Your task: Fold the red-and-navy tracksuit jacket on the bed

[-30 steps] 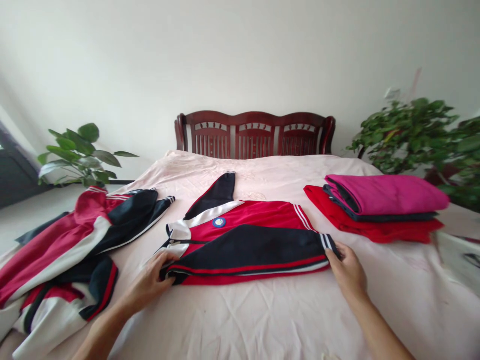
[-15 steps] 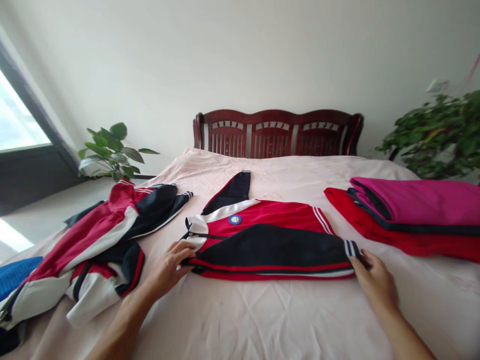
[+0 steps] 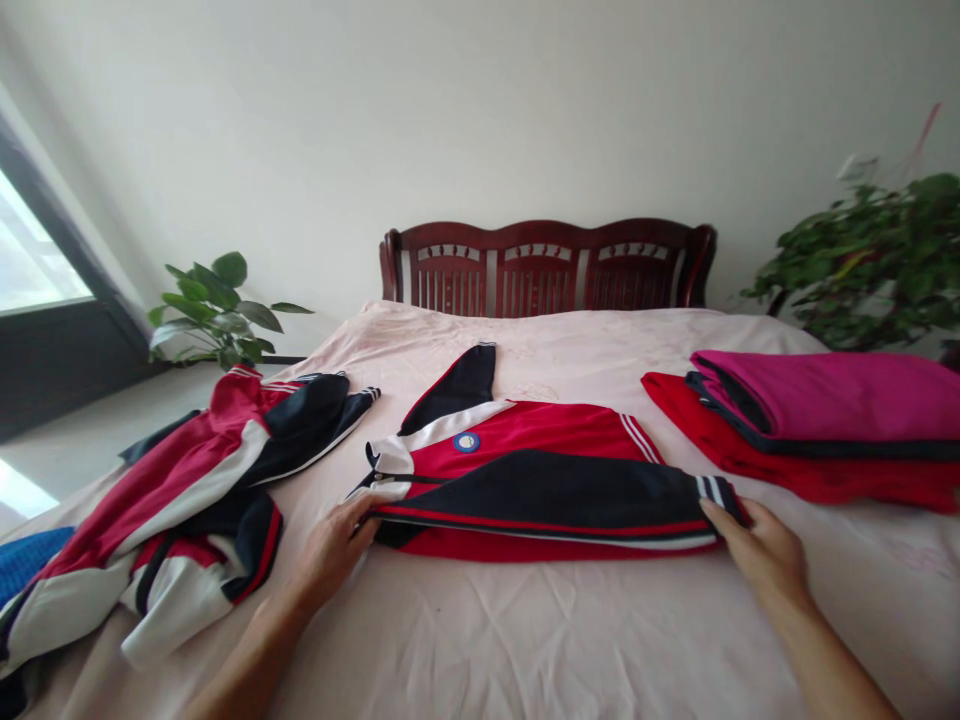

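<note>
A red, white and navy jacket (image 3: 555,435) with a round blue badge lies across the bed, its collar to the left and striped hem to the right. Its near navy sleeve (image 3: 540,492) is laid over the body, while the far sleeve (image 3: 457,390) points away towards the headboard. My left hand (image 3: 349,535) pinches the jacket at the shoulder end of the near sleeve, below the collar. At the other end, my right hand (image 3: 761,545) grips the striped cuff, thumb on top. The sleeve is stretched between both hands.
Left of the jacket lies a rumpled red, white and navy jacket (image 3: 165,490), beside a blue ribbed cloth (image 3: 34,565). A folded stack with a magenta garment (image 3: 832,395) over a red one (image 3: 750,470) sits right. Behind are a wooden headboard (image 3: 536,270) and leafy plants (image 3: 214,305).
The near sleeve is pulled straighter and its cuff has shifted right with my right hand. My left hand keeps its hold at the shoulder. The view has turned slightly.
</note>
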A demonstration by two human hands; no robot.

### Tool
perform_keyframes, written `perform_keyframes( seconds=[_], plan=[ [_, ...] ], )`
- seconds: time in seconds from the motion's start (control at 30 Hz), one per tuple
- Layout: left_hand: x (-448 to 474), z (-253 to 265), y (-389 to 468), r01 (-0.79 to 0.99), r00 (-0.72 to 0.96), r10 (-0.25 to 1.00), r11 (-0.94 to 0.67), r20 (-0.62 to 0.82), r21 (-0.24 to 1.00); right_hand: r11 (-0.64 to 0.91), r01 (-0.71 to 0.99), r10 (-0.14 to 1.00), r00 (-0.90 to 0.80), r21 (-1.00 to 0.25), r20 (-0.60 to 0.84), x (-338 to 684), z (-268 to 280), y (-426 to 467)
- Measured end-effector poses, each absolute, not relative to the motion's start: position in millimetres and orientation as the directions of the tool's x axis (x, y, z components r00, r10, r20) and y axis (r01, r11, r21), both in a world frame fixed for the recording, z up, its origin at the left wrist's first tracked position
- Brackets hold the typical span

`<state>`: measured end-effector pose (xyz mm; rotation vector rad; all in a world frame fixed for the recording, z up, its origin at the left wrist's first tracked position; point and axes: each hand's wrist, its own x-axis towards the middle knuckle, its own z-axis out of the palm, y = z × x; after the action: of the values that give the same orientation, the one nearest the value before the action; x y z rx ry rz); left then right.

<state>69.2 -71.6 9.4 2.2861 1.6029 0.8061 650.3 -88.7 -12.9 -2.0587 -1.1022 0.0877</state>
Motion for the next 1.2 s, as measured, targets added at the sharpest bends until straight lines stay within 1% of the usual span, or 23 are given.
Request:
perform_keyframes(
  seconds=[0.07,0.13,0.27,0.37,0.43,0.53,0.63,0.73,0.8,0.9,1.03,1.2],
  plan=[
    [73,14,-72,0.817,0.251,0.937,-0.339,0.242,0.467,-0.361,0.603,0.736,0.653,-0.712,0.180,654,-14,-91],
    [73,18,-73,0.822,0.278,0.939,-0.341,0.201,0.456,-0.386,0.553,0.722,0.679,-0.738,0.131,655,-15,-92],
    [61,23,-74,0.770,0.370,0.916,-0.396,0.155,0.500,-0.370,0.467,0.678,0.727,-0.803,0.110,651,-14,-91],
    [49,25,-75,0.754,0.384,0.914,-0.392,0.130,0.528,-0.383,0.426,0.626,0.772,-0.820,0.109,649,-14,-91],
    [44,26,-74,0.775,0.385,0.917,-0.383,0.106,0.503,-0.379,0.424,0.598,0.791,-0.822,0.133,648,-14,-91],
    [42,25,-72,0.815,0.396,0.916,-0.384,0.067,0.433,-0.386,0.442,0.579,0.800,-0.809,0.161,651,-18,-91],
    [48,25,-73,0.828,0.392,0.913,-0.404,0.113,0.390,-0.433,0.459,0.603,0.787,-0.776,0.130,654,-20,-90],
    [60,26,-76,0.823,0.393,0.883,-0.462,0.256,0.331,-0.480,0.486,0.638,0.765,-0.730,0.090,654,-17,-91],
    [68,25,-77,0.806,0.420,0.843,-0.517,0.336,0.288,-0.478,0.497,0.646,0.758,-0.725,0.094,652,-15,-92],
    [74,22,-78,0.777,0.453,0.803,-0.569,0.388,0.271,-0.455,0.498,0.650,0.753,-0.739,0.107,649,-12,-95],
    [72,19,-76,0.782,0.450,0.810,-0.561,0.377,0.271,-0.446,0.500,0.631,0.764,-0.742,0.135,647,-9,-96],
    [72,22,-74,0.848,0.400,0.881,-0.461,0.254,0.262,-0.515,0.536,0.651,0.752,-0.669,0.102,646,-3,-96]
  ],
)
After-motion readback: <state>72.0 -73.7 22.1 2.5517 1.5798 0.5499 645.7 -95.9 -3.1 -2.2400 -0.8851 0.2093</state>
